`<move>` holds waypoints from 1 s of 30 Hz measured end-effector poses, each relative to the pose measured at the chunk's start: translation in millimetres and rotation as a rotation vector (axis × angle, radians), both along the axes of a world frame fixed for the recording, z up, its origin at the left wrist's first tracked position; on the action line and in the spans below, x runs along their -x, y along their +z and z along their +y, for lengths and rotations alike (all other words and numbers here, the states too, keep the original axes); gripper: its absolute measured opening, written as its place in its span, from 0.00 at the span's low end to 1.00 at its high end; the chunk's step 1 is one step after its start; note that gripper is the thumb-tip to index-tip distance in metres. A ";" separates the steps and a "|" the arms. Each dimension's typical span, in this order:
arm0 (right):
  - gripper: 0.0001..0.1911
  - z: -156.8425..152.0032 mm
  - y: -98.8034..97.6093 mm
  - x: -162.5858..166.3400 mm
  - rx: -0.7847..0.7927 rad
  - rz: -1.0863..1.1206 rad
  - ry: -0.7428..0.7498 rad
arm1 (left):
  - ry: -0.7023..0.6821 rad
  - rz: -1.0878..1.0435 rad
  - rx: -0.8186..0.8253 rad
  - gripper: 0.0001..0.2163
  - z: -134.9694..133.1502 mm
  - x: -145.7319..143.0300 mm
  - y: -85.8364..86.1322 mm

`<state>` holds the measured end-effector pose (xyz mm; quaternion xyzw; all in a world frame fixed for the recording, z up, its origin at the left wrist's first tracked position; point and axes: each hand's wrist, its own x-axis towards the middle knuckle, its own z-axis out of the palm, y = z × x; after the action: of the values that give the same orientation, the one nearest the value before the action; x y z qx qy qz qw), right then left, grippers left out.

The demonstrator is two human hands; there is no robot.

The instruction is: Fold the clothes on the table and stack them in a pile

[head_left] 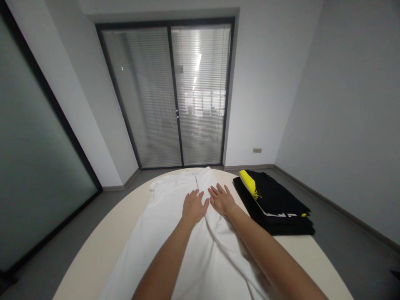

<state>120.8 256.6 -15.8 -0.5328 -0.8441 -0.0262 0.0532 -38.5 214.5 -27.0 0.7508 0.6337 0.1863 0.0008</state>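
Observation:
A white garment (pixel 162 225) lies spread out along the cream round table (pixel 103 246), with one side folded over toward the middle. My left hand (pixel 193 206) rests flat on the cloth, fingers stretched out. My right hand (pixel 222 199) lies flat right beside it on the folded-over part, fingers apart. Both hands hold nothing and press on the fabric near the garment's far half.
A stack of folded black garments (pixel 275 204) with yellow and white print sits on the table's right side. Beyond the table stand glass sliding doors with blinds (pixel 175 96). A dark glass wall (pixel 34 166) runs along the left, grey floor all around.

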 end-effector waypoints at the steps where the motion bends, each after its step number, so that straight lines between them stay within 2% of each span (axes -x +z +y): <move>1: 0.27 -2.8 2.2 1.4 -0.012 -0.002 -0.007 | -0.011 -0.007 -0.003 0.25 -4.6 0.6 2.1; 6: 0.22 -23.1 13.8 4.8 -0.033 0.030 0.023 | -0.112 -0.010 0.036 0.24 -41.3 12.0 10.6; 12: 0.15 -55.8 27.8 -16.4 0.069 0.049 0.083 | -0.228 0.035 0.206 0.27 -107.7 31.7 15.6; 16: 0.14 -88.8 38.6 -37.5 0.142 0.077 0.156 | -0.171 0.075 0.230 0.28 -141.4 35.8 7.7; 18: 0.15 -111.6 44.4 -44.7 0.176 0.108 0.159 | -0.126 0.079 0.192 0.28 -149.1 35.7 2.2; 23: 0.29 -170.0 57.0 -55.1 0.281 0.084 0.072 | -0.095 0.077 0.140 0.27 -150.0 34.5 -4.4; 25: 0.27 -186.0 60.7 -58.2 0.310 0.022 0.026 | -0.092 0.074 0.140 0.26 -149.4 34.6 -4.1; 28: 0.17 -200.3 69.2 -60.4 0.366 -0.061 -0.017 | -0.106 0.052 0.142 0.28 -151.0 35.2 -1.4; 30: 0.13 -205.4 79.7 -58.6 0.414 -0.041 -0.006 | -0.144 0.019 0.118 0.29 -153.2 35.3 1.8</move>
<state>179.4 51.2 63.9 -0.5343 -0.8308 0.1369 -0.0745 -73.8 61.3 -25.1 0.7949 0.5878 0.1412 0.0525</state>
